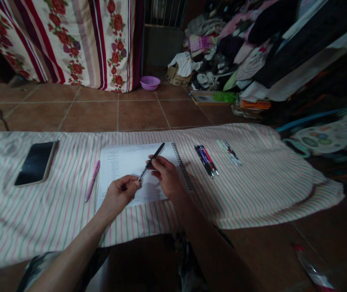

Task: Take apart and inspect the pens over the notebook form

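Note:
A dark pen [157, 151] is held slantwise over a spiral notebook [136, 156]. My left hand [121, 190] pinches its lower, thinner end, while my right hand [165, 172] grips it further up, on the thick black part. The notebook lies open with its wire binding on the right, and its page has a printed list down the left side. Just left of the notebook rests a pink pen [92, 181]. To the right lie a bunch of dark, purple and red pens [206, 161] and a few pale pens [229, 153].
A smartphone [36, 163] lies at the left on the striped cloth [261, 174]. Beyond the cloth is a tiled floor [94, 113] with a purple basin [150, 82] and piled clothes [222, 44]. A bottle [313, 271] lies on the floor at lower right.

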A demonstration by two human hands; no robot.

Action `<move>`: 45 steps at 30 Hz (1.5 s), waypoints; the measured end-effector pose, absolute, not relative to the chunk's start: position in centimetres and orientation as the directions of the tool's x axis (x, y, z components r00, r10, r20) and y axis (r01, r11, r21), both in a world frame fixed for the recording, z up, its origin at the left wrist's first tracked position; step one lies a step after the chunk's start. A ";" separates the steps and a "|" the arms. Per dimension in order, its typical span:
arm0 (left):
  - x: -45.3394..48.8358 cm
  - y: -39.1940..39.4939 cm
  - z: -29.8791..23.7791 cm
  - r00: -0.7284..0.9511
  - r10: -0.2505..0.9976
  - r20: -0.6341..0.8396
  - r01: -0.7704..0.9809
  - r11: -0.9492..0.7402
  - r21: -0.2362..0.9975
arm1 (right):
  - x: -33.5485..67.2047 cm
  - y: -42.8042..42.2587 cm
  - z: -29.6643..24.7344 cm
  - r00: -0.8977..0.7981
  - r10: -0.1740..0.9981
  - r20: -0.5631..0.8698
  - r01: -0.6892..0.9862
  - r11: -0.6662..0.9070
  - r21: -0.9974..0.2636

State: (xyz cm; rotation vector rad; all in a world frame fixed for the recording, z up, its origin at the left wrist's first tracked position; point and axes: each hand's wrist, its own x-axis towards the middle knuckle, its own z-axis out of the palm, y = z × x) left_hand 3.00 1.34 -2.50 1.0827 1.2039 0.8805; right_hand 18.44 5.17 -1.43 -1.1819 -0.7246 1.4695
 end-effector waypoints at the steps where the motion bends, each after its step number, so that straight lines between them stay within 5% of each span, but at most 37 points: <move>1: 3.0 1.4 -2.5 0.171 0.946 -0.277 0.022 0.277 0.961 | 18.4 5.2 -1.5 0.051 0.957 -0.285 -0.351 -0.250 -0.902; 45: 3.8 1.3 -1.5 0.043 0.949 -0.314 -0.105 0.316 0.943 | 17.3 4.3 -1.1 -0.055 0.985 -0.162 -0.152 -0.169 -0.974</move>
